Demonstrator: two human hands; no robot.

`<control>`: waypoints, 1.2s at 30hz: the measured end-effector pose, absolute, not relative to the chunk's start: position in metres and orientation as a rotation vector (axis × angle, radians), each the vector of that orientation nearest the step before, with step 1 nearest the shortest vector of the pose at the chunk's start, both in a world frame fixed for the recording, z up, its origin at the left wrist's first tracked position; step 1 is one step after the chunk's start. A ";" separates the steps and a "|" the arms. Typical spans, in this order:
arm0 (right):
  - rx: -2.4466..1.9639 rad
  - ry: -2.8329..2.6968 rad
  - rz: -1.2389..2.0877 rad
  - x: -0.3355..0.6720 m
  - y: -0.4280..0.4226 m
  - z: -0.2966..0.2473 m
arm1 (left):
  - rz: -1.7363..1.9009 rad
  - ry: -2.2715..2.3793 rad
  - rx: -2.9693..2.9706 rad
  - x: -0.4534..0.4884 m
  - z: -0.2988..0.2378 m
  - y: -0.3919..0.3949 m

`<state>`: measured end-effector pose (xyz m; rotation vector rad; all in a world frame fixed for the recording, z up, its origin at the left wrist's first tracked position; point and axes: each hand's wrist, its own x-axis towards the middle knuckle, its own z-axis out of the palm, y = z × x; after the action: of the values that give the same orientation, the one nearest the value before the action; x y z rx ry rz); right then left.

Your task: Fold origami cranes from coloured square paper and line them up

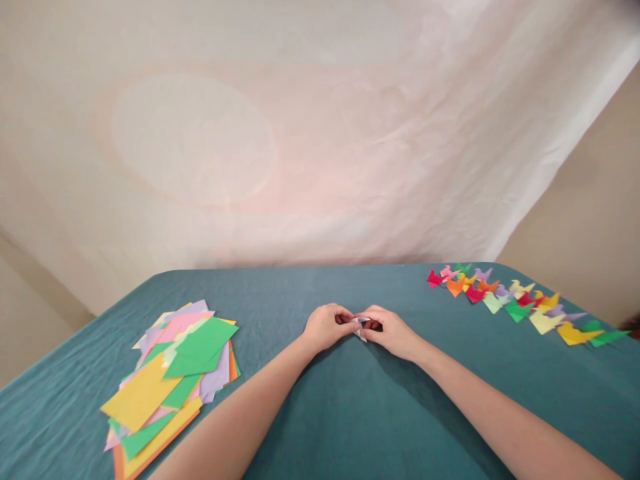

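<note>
Between my two hands, over the middle of the table, is a small folded piece of pale lilac-white origami paper (359, 328). My left hand (329, 327) pinches its left side between thumb and fingers. From the right, my right hand (388, 331) grips the other side with thumb and forefinger. The fingers cover much of the paper, so its full shape cannot be made out. A pointed tip shows below the fingertips.
A loose pile of coloured paper sheets (200, 347) lies at the left on the teal tablecloth (350, 427). Rows of small folded paper cranes (517, 310) in several colours stand at the right. A pale cloth sheet (320, 133) hangs behind the table.
</note>
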<state>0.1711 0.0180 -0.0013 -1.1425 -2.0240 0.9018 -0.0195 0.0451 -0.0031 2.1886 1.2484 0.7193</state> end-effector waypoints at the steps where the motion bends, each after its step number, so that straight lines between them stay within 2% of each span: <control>1: -1.130 -2.029 0.918 0.171 0.018 -0.001 | 0.723 1.259 2.192 -0.019 -0.003 0.044; 20: -1.123 -2.045 0.913 0.172 0.015 0.007 | 0.786 1.314 2.278 -0.015 -0.004 0.037; 29: -1.310 -1.931 0.640 0.158 0.011 0.001 | 0.791 1.337 2.304 -0.013 -0.003 0.034; 36: -1.255 -1.944 0.643 0.161 0.010 0.001 | 0.759 1.301 2.310 -0.015 0.001 0.033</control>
<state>0.1610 0.0104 0.0007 -1.2554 -1.9444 0.6428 -0.0153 0.0327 0.0015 2.3103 1.3014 0.7592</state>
